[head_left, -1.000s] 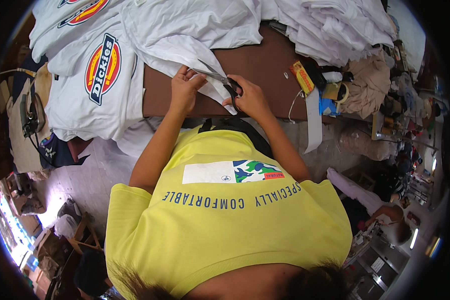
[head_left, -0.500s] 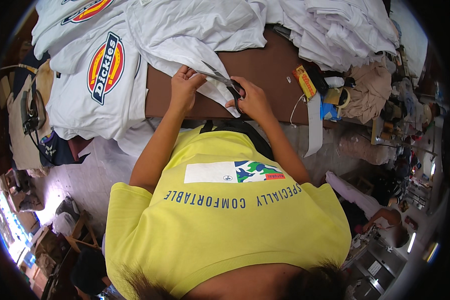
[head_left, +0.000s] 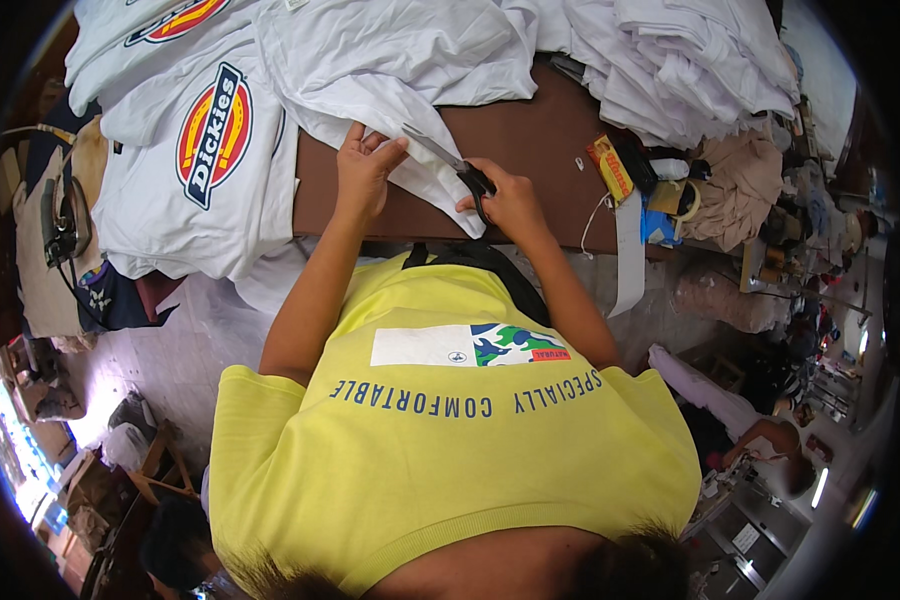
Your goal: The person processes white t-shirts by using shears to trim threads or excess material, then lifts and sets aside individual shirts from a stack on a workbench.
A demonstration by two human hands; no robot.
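A white T-shirt [head_left: 370,85] lies in loose folds on the brown table, with a narrow part reaching down to the front edge. At that part's left edge, my left hand [head_left: 367,172] has its thumb and fingers closed on the cloth; the exact pinch is small to see. My right hand [head_left: 510,203] holds a pair of scissors [head_left: 477,184] by the black handles. Their blades point up and left across the cloth, close to my left fingertips. Whether the blades touch the fabric I cannot tell.
White shirts with a printed emblem [head_left: 135,190] hang over the table's [head_left: 515,135] left side. A tall white garment pile [head_left: 680,60] stands far right. Nearer are a yellow-red box [head_left: 609,168], tape roll [head_left: 688,200] and beige cloth [head_left: 740,185]. An iron [head_left: 65,220] stands at left.
My left index finger has lifted slightly, and the left hand has shifted a little left. The scissors and my right hand have moved slightly right and down.
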